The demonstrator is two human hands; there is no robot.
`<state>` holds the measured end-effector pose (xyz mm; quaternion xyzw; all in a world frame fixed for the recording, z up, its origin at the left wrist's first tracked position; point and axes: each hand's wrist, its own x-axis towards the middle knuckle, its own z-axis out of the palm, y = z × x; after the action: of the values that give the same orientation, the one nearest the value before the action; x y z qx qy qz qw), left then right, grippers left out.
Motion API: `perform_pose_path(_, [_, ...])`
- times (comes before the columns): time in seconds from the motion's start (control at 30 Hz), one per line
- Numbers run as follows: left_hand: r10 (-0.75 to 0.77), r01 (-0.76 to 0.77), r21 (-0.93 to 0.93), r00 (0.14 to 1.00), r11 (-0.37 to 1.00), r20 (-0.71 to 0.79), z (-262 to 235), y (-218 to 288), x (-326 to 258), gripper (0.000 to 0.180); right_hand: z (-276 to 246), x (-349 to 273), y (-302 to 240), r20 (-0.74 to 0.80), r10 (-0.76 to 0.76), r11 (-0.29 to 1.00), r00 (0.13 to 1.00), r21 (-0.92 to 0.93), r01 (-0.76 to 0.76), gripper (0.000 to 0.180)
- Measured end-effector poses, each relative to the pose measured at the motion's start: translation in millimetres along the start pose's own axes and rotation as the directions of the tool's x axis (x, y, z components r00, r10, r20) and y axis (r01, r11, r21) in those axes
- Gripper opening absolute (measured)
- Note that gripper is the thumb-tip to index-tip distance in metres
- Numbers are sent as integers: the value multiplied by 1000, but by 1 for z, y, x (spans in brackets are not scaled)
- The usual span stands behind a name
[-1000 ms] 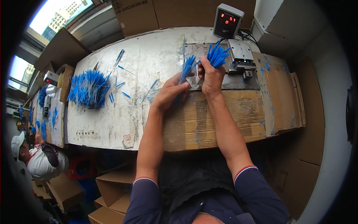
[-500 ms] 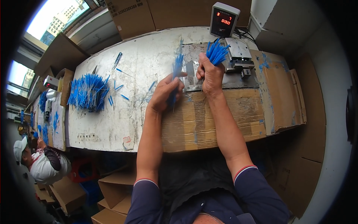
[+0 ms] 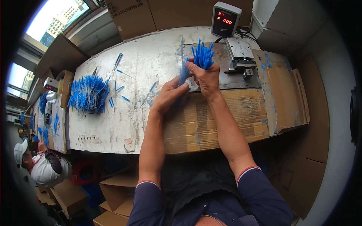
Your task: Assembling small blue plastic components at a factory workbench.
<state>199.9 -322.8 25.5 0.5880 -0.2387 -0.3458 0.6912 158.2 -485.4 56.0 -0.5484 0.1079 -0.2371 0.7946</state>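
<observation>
A bunch of thin blue plastic strips stands upright in my right hand, which is closed around its lower part. Close beside it, my left hand is closed on a smaller, blurred clump of blue strips. The two hands nearly meet, and the thumb of the right one reaches toward the smaller clump. Some of the left fingers are hidden behind the strips. To the left lies a large pile of blue strips with thin pale tails. Several loose strips are scattered next to it.
A metal device and a display box with red digits stand at the back right. A pen-like tool lies at the far left. Flattened cardboard covers the near edge. Another person works at far left.
My right hand has moved left with its bunch, up to the left hand. The left hand has shifted slightly, its clump now beside the right thumb. The digits on the display have changed.
</observation>
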Motion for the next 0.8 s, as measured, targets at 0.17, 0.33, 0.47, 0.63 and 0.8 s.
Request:
perform_pose_path(0.17, [-4,9,111,999,994,-41,8,1,-1,45,2,0,-2,1,-19,998,1000,68,19,17])
perform_pose_path(0.33, [8,9,220,997,975,-79,10,4,0,42,-2,-1,-7,-11,-6,997,1000,79,7,9])
perform_pose_path(0.47, [8,0,188,999,982,-43,10,5,-1,40,-8,8,1,-132,-84,962,988,246,115,10])
perform_pose_path(0.63, [-12,12,140,1000,990,-1,5,7,-2,40,-27,23,-6,-295,-152,919,943,310,245,12])
perform_pose_path(0.8, [3,-6,-54,999,999,-53,2,8,-4,46,-31,26,-9,-408,-99,900,908,352,257,11])
